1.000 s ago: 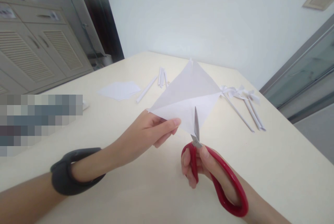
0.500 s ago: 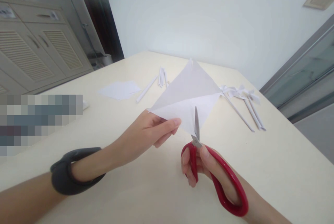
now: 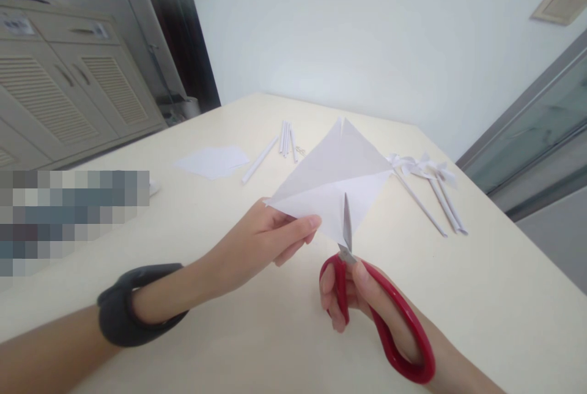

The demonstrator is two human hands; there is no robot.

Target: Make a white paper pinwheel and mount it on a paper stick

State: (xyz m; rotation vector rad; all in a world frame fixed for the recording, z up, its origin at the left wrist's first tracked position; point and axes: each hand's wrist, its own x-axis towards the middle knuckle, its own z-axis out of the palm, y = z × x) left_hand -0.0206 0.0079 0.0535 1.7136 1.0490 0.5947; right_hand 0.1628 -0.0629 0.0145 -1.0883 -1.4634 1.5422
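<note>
My left hand [image 3: 266,241] pinches the near left corner of a white creased paper square [image 3: 334,180] and holds it above the cream table [image 3: 481,296]. A dark band sits on that wrist. My right hand [image 3: 353,296] grips red-handled scissors [image 3: 389,320]. Their blades [image 3: 347,223] point away from me and sit in the paper's near corner, along a crease. A short slit shows at the paper's far corner.
Several rolled white paper sticks [image 3: 284,140] and a flat white sheet [image 3: 211,161] lie at the table's far left. Paper pinwheels on sticks [image 3: 428,183] lie at the right. A louvred cabinet [image 3: 59,94] stands left; a blurred patch covers the left edge.
The view has shifted slightly, so the paper and hands sit a little lower in the picture. The scissors stay in the paper's near corner with both grips unchanged.
</note>
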